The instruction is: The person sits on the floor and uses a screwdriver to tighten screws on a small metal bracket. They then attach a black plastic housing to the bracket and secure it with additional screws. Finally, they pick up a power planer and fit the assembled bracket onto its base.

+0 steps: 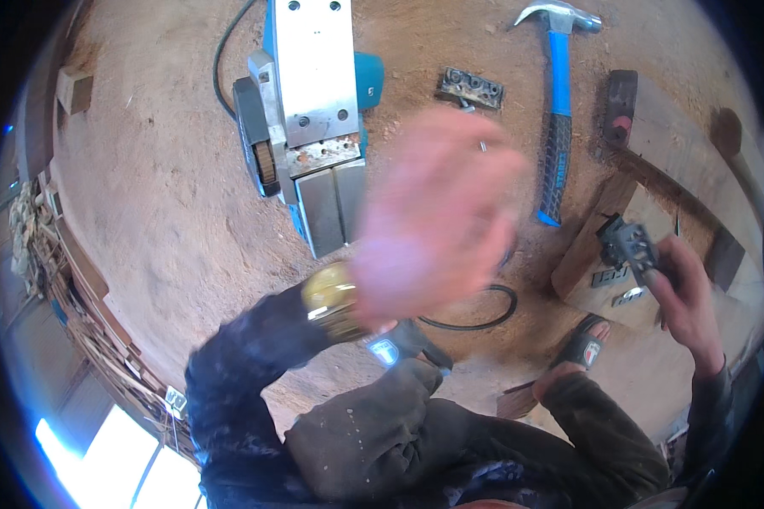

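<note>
My left hand (437, 212), with a gold watch (335, 301) at the wrist, is raised in mid-view and smeared by motion. Its fingers look curled, and a small shiny bit shows by the fingertips, too small to name. At the right, my right hand (689, 293) grips a dark metal block with holes (630, 244) above a wooden board. A similar metal block (471, 88) lies on the dusty ground beyond my left hand. To the left of that hand rests an upturned electric planer (318, 76), its flat metal sole facing up.
A blue-handled claw hammer (558, 110) lies right of the loose block. Wooden pieces (688, 127) lie at the right, with small metal parts (628, 296) on a board (581, 267). A black cord (484, 325) loops near my feet. Wood scraps line the left edge.
</note>
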{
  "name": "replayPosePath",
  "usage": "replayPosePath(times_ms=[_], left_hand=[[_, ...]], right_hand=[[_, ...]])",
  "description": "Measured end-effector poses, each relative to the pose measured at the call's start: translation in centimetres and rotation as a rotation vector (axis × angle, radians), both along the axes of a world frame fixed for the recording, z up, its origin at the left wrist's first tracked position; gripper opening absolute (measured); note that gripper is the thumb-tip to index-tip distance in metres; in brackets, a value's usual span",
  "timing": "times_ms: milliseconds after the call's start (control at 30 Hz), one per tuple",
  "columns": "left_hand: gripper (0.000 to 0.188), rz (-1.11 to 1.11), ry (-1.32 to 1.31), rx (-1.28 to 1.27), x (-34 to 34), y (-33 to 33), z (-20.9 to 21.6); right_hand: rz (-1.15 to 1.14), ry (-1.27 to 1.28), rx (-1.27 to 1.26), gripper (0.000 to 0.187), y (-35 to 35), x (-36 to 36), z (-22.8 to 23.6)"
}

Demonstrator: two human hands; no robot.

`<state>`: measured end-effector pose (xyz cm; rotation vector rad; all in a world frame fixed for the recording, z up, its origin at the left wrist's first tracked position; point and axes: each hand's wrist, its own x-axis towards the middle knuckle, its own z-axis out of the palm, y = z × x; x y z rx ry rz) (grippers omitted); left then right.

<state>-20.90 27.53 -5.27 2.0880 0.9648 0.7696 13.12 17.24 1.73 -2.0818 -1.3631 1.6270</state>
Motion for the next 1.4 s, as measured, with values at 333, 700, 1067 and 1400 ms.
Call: replayPosePath(times_ms=[333,700,1067,1400], left_hand=[[0.085,0.650,-0.150,-0.624,-14.2,1.0,-2.5],[0.070,0.573,-0.254,-0.579,-14.3,3.3,-5.1],[0.089,0.245,0.312,0.339,-12.1,-4.3,5.9],[0.095,-0.001,0.459,0.303,-13.5,-4.5,5.4]], right_hand=[[-0.090,0.342,0.256,0.021,8.0,-15.4,-6.8],[-0.711,0.713,0.160,0.025,4.6,-18.2,-12.7],[-1.206,1.118,0.222,0.032,9.7,-18.6,-11.5],[-0.768,1.474,0.192,0.023,7.6,-18.6,-12.2]])
